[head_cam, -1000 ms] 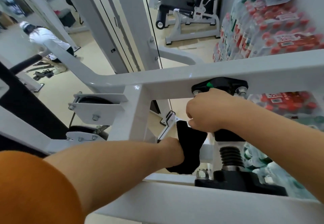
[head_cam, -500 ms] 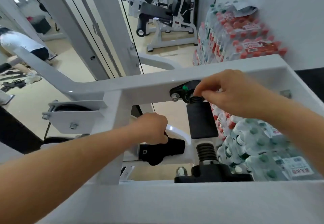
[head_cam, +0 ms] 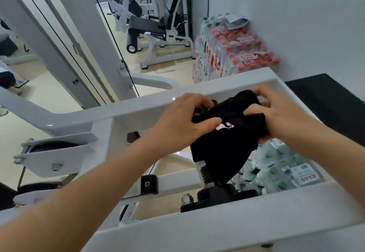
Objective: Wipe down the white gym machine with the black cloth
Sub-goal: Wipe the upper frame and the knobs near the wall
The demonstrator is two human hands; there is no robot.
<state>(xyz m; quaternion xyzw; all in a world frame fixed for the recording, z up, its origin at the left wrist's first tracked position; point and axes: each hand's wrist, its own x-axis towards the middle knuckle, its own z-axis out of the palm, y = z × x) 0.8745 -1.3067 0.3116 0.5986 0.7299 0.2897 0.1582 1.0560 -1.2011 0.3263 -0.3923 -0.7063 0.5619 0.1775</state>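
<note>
From the head camera I see both hands up at the far crossbar of the white gym machine (head_cam: 122, 113), with the black cloth (head_cam: 223, 145) caught between them. My left hand (head_cam: 183, 121) has its fingers curled over the cloth's left edge and its thumb pressed under, so it pinches a fold. My right hand (head_cam: 276, 111) grips the bunched upper right part, fingers bent into the fabric.

The cloth's gathered top lies between the two grips, touching or just in front of the crossbar's inner face; I cannot tell which. The rest hangs below the grips. Its long axis runs top to bottom, leaning slightly down-left, and the loose lower end points down at the black spring mount (head_cam: 207, 176) under my hands. A small white and red label (head_cam: 225, 126) shows on the cloth just beside my left thumb.

Beyond the right-hand grip, packs of bottled water (head_cam: 233, 54) are stacked against the wall.
</note>
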